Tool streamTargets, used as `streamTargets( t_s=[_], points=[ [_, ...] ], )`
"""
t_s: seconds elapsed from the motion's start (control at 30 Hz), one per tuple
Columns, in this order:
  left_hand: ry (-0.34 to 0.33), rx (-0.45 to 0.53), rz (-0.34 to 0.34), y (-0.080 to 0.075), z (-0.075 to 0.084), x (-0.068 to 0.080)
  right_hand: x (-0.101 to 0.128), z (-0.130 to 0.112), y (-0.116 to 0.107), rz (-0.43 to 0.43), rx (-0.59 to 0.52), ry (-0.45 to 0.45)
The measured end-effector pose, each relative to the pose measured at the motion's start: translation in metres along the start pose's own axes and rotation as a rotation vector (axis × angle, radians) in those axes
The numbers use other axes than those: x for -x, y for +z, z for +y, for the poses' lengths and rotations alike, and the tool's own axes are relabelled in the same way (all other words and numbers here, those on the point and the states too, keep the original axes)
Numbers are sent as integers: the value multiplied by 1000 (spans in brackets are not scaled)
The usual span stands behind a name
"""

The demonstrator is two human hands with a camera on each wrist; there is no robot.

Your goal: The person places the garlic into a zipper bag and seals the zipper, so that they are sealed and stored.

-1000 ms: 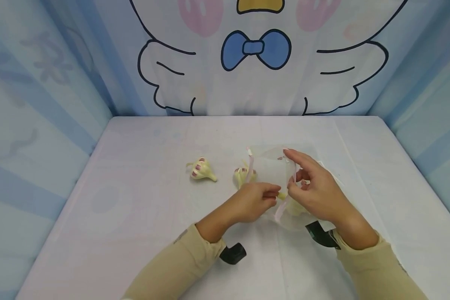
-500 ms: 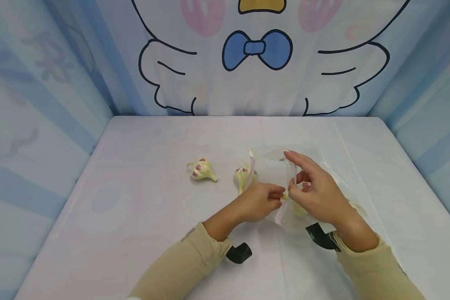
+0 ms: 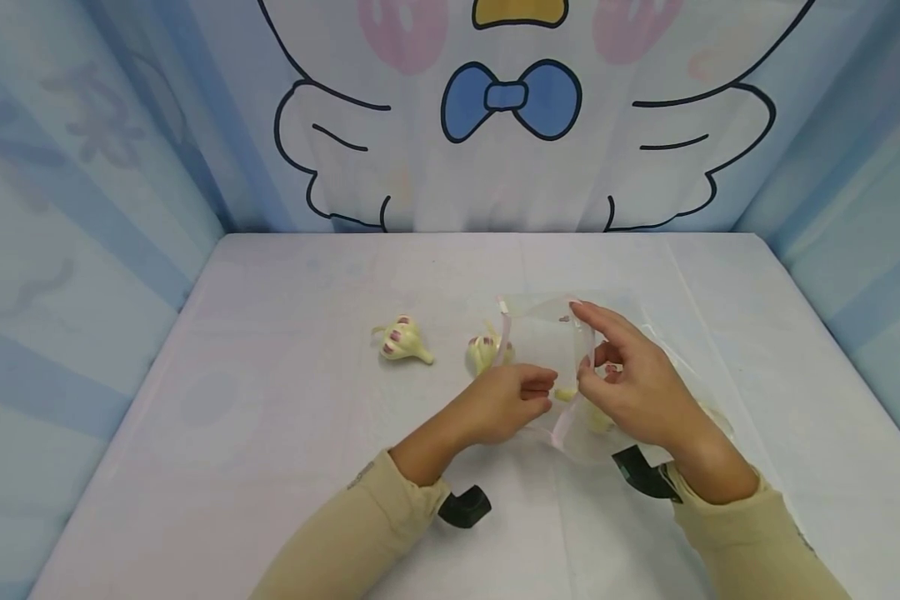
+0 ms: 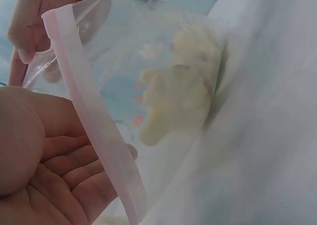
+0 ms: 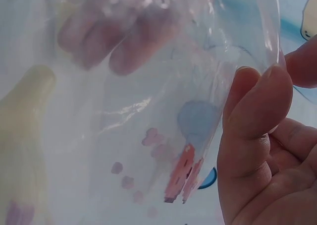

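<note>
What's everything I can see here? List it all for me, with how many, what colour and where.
Clear bag: one, see-through with a pink zip strip, held open above the table between both hands.
Garlic bulb in bag: at least one, pale yellow, inside the bag.
Loose garlic bulbs: two, pale yellow with purple marks, on the table left of the bag, one farther left, one beside the bag's edge.
Table: one, white cloth cover.
Backdrop: one, blue and white cartoon bird with a blue bow.
Left hand: pinches the bag's near edge; beige sleeve.
Right hand: pinches the bag's rim; beige sleeve.
</note>
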State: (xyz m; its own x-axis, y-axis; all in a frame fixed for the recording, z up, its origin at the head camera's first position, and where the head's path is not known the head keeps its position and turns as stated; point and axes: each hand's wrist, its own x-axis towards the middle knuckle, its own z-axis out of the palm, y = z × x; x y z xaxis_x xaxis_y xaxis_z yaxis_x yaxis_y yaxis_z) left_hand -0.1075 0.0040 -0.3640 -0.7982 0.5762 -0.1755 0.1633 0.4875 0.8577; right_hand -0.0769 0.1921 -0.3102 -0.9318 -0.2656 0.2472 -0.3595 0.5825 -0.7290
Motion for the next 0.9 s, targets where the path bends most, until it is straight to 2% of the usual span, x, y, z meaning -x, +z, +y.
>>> streamTargets(
  t_s=[0.17, 0.37, 0.47, 0.6, 0.7, 0.77, 0.9],
  points=[
    [25, 86, 55, -1, -2, 9, 0, 1, 0, 0, 7, 12],
    [10, 157, 163, -5, -5, 23, 0, 1, -2, 4, 7, 17],
    [35, 209, 268, -6, -6, 29, -1, 1, -2, 0, -4, 22],
    [118, 281, 457, -7, -9, 31, -1, 1, -2, -7, -5, 34],
    [151, 243, 584, -10, -15, 30, -1, 1, -3, -2, 0, 34],
    [136, 176, 644, -13, -19, 29, -2, 1, -4, 1, 1, 31],
    [72, 108, 677, -16, -29, 25, -1, 2, -5, 0, -14, 26]
  ],
)
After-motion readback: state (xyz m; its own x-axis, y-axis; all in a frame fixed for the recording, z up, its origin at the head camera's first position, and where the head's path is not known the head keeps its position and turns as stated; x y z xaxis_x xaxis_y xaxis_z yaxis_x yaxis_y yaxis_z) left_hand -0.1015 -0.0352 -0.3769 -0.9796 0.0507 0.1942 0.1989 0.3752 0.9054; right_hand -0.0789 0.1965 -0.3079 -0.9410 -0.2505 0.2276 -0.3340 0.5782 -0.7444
